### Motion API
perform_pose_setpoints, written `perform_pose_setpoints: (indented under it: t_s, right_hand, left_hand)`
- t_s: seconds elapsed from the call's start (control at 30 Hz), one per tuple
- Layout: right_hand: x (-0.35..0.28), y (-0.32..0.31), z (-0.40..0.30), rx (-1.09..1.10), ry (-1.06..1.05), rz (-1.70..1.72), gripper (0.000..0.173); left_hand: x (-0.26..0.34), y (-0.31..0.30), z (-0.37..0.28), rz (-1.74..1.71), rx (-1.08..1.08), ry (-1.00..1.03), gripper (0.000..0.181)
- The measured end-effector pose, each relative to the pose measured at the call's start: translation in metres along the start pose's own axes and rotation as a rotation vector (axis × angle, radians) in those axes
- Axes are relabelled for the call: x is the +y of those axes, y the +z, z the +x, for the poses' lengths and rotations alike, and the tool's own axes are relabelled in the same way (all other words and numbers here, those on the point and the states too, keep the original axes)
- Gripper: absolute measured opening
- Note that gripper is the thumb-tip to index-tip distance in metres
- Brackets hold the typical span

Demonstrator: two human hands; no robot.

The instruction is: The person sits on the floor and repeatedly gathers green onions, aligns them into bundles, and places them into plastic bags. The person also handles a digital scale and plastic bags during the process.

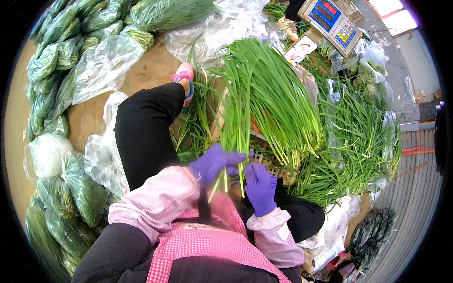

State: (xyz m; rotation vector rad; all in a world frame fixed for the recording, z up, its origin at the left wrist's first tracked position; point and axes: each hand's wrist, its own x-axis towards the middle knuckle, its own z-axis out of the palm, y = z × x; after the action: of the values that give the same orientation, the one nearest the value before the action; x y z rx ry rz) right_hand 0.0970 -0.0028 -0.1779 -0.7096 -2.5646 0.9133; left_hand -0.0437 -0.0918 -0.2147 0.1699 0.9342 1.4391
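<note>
My left hand [212, 162], in a purple glove, is closed around a thin bunch of garlic chives [242, 120]. Their pale stem ends hang below the fingers and the green leaves stretch away from me. Close beside those stems is my right hand [261, 189], also gloved in purple, with curled fingers at the bunch's edge; whether it pinches a stalk is hidden. Just beyond both hands, a large heap of chives [276, 95] lies with its stem ends towards me. It rests over a plastic crate [262, 150] with a lattice wall, mostly covered.
Loose chives [354, 138] spread along the right. A digital scale [329, 26] stands at the far right, near a phone-like rectangular object [300, 50]. Bagged chives [53, 88] line the left, with clear plastic bags [106, 67] on the floor. More plastic sheeting [226, 24] lies ahead.
</note>
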Motion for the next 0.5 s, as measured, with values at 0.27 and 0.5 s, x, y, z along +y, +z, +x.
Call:
perform_pose_setpoints:
  t_s: [0.27,0.5]
  right_hand:
    - [-0.002,-0.002,0.006,0.029,0.011,-0.018,0.012]
    - [0.006,0.010,0.004,0.135,0.186,0.124,0.012]
  left_hand:
    - [-0.001,-0.003,-0.004,0.197,0.050,0.159,0.033]
    - [0.010,0.010,-0.007,0.004,0.189,0.095,0.028]
